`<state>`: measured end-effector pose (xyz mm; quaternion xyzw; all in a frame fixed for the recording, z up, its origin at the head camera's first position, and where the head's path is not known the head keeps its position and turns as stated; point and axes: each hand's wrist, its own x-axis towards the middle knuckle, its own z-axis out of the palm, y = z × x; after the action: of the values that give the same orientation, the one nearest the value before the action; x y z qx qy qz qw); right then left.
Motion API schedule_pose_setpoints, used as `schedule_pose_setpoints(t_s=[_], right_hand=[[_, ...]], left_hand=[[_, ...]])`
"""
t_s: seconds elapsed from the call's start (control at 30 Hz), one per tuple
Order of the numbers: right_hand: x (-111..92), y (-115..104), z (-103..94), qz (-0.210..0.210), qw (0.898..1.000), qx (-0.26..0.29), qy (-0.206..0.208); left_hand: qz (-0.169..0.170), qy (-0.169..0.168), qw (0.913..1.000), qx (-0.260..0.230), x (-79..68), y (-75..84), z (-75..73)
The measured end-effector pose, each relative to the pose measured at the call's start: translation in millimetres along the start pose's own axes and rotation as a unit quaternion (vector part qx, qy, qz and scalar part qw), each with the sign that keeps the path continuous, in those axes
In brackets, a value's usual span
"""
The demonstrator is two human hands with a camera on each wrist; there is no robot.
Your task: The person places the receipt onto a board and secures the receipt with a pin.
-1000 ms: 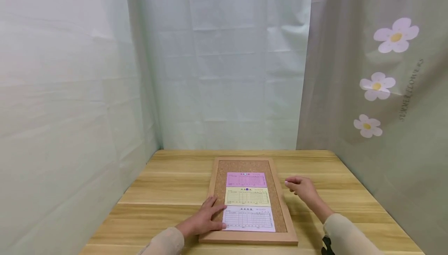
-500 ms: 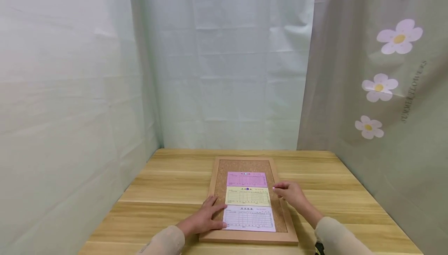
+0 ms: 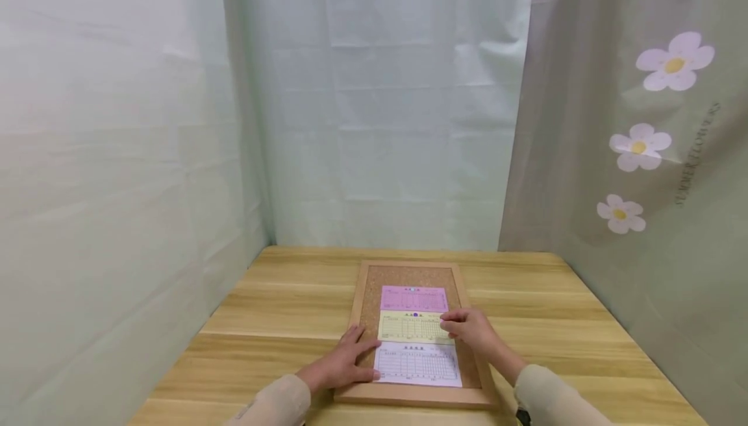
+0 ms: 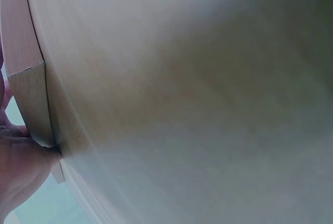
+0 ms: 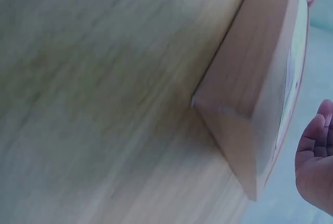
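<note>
A cork board (image 3: 411, 276) in a wooden frame lies on the table. Three printed forms are lined up on it: a pink form (image 3: 403, 300), a yellow form (image 3: 403, 330) and a white form (image 3: 409, 367) nearest me. A pale pushpin (image 3: 412, 289) sits at the pink form's top, and a purple pushpin (image 3: 415, 315) at the yellow one's. My left hand (image 3: 343, 362) rests spread over the frame's left side, thumb and a fingertip on the white form's left edge. Over the yellow form's right side, my right hand (image 3: 472, 330) pinches a small pale pushpin (image 3: 441, 321), mostly hidden by the fingertips.
The wooden table (image 3: 280, 302) reaches out on both sides of the board. Pale curtains (image 3: 386, 121) hang behind and at the left, and a flower-printed curtain (image 3: 643, 270) hangs at the right.
My right hand has moved left from beside the board to over the yellow form, carrying the small pale pushpin. The left hand has stayed in place on the board and white form.
</note>
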<state>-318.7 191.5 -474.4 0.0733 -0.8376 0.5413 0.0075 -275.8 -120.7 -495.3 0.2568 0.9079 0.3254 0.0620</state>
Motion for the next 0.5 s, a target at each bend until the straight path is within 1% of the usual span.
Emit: schedule_pose_setpoints(t_s=[0.07,0.23,0.4,0.5], right_hand=[[-1,-1,4.1,-0.012,1.000,-0.003,-0.014],[0,3,16.8,-0.026,0.999,-0.002,-0.044],[0,2,24.9,-0.037,0.998,-0.012,-0.052],[-1,2,29.3,-0.037,0.997,-0.007,-0.062]], left_hand=[[-0.001,0.001,1.0000,-0.001,-0.3,0.6,-0.4],[-0.004,0.000,1.0000,-0.004,-0.2,-2.4,1.3],[-0.009,-0.004,0.9999,-0.012,0.4,-2.1,0.9],[-0.009,-0.005,0.9999,-0.013,0.2,-2.6,1.2]])
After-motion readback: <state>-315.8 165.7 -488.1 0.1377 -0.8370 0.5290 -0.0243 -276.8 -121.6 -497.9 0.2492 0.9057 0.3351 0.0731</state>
